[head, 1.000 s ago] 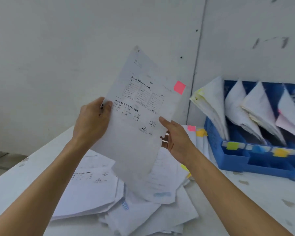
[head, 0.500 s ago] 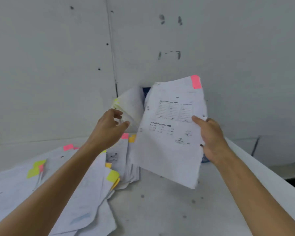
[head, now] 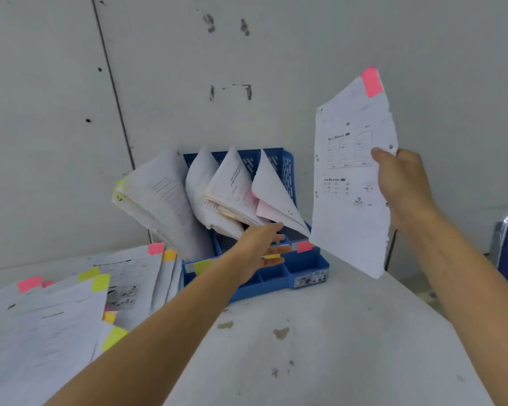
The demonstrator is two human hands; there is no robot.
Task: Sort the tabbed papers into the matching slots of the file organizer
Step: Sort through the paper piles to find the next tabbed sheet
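The blue file organizer (head: 276,285) stands on the white table (head: 335,347), against the wall (head: 276,54). To the right of the organizer and above its top edge, the right hand (head: 402,186) holds a printed sheet (head: 349,215) in the air, pinching its right edge with the thumb on the printed face and the fingers behind. The sheet hangs nearly upright, tilted a little, and a pink tab (head: 371,82) sticks out at its upper right corner. The sheet's lower left edge comes close to the organizer's rightmost slot, where a pink label (head: 304,246) sits on the front rail.

The left hand (head: 258,250) is stretched out in front of the organizer's middle slots, fingers straight and slightly spread, holding nothing; its fingertips are near the lower edge of the filed papers (head: 165,200), which lean to the left in four bundles. A yellow-green label (head: 203,265) marks the organizer's leftmost slot.

Left of the organizer lies a loose pile of tabbed papers (head: 71,317), with pink, yellow and green tabs showing
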